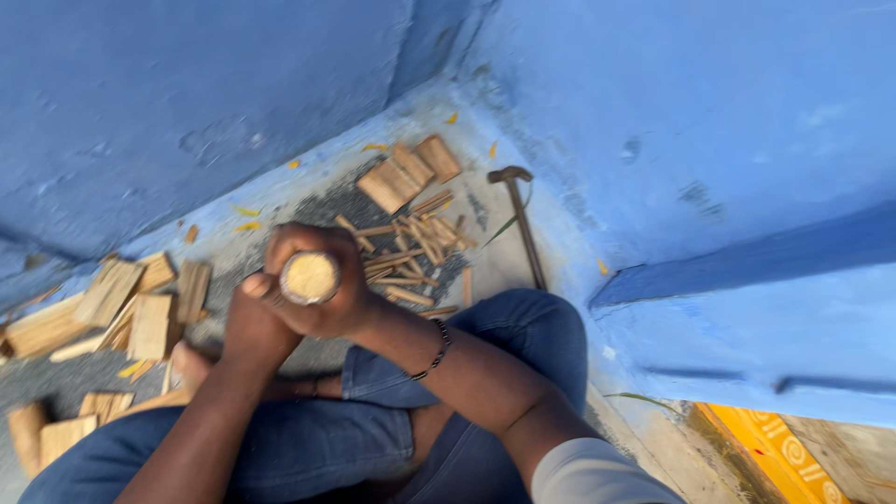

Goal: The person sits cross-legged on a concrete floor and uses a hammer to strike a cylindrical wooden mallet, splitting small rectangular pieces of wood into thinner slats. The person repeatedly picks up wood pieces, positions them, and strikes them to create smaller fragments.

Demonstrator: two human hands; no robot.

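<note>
Both my hands wrap around an upright round wooden stick, whose pale cut end faces the camera. My right hand closes around the top of it, a beaded bracelet on that wrist. My left hand grips it just below, thumb up beside the cut end. I sit cross-legged in blue jeans on a grey floor, the stick held over my knees. The stick's lower part is hidden by my hands.
Split thin wood sticks lie scattered ahead. Flat wood blocks lie farther off, more blocks at the left. A hammer lies along the blue wall. A yellow patterned object sits at the lower right.
</note>
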